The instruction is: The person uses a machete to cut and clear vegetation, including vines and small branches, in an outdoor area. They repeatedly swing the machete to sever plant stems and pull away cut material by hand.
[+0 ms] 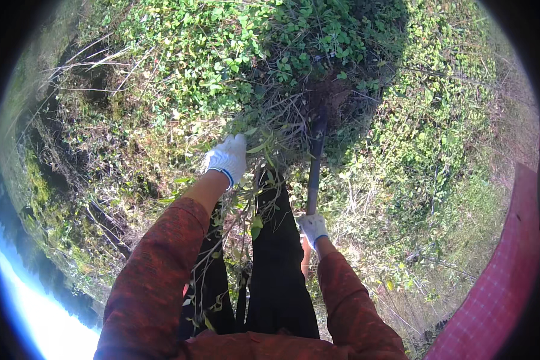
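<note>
My left hand point(227, 157), in a white knit glove with a blue-edged cuff, is closed at a bunch of leafy plant stems point(263, 146). Long thin stems from the bunch trail down in front of my black trousers point(276, 265). The fingertips are partly hidden by leaves. My right hand point(313, 226), gloved the same way, grips the handle of a long digging tool point(315, 173). Its dark metal part points away from me into shade, and its far end is at a patch of bare brown soil point(335, 96). The blade cannot be made out.
Low green leafy plants point(216, 54) cover the slope ahead and to the right. Dry stalks point(99, 67) stick out at the upper left. A pink checked cloth point(490, 279) hangs at the right rim. Sky point(40, 310) shows at the lower left.
</note>
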Demonstrator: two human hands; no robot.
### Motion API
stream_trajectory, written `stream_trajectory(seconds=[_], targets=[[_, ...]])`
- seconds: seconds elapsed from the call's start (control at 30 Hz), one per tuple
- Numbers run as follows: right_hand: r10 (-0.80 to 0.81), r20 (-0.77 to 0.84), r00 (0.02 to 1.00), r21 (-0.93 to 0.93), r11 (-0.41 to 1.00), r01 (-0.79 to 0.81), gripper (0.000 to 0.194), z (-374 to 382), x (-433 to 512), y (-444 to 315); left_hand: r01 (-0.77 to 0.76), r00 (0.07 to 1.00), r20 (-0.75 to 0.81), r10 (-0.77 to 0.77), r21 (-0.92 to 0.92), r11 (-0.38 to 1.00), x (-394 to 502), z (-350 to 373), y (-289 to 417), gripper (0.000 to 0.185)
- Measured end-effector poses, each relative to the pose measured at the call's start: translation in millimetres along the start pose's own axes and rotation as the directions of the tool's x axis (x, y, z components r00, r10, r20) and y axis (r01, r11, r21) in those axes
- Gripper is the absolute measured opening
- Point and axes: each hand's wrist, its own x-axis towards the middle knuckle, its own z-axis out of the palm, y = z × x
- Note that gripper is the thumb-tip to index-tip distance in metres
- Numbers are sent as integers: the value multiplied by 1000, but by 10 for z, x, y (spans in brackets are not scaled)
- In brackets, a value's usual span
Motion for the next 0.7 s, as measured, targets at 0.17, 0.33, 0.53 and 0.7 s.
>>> stream_trajectory(seconds=[0.17,0.33,0.53,0.7], targets=[[235,313,920,268,908,-323,26,170,-331,74,2,999,38,-2,1,1000,-128,44,-568,49],[255,382,888,348,851,-394,26,-495,-401,-314,87,994,-66,-87,-6,996,-400,-261,-1094,44],[326,363,873,324,834,-446,28,-448,-478,-328,145,898,-394,-195,-153,978,-1250,-817,-2169,51],[245,430,869,276,881,-385,26,-224,-519,-815,410,460,-387,-799,-706,578,-3611,16,-5357,122]])
